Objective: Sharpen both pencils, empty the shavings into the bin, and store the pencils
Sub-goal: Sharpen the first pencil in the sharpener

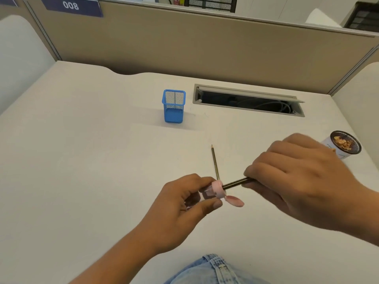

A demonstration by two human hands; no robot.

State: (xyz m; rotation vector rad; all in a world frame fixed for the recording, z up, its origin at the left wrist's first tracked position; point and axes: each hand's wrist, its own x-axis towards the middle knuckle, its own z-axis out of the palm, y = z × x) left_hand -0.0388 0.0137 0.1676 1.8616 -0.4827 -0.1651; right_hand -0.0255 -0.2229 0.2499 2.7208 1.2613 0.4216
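Left hand [184, 198] around pink sharpener [213, 190], right hand [297, 173] gripping inserted pencil [235, 183].

A pale, matte desk [82, 160] fills the view under even, soft light. At its far edge stands a beige partition [205, 44] bearing a dark blue label [71, 6] reading 008. Far right, an open cable tray [248, 102] is sunk in the surface.

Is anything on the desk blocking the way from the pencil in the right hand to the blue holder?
Nothing visible does. The held pencil sits in the sharpener; bare desk lies up to the blue holder. The other pencil lies flat, right of that path.
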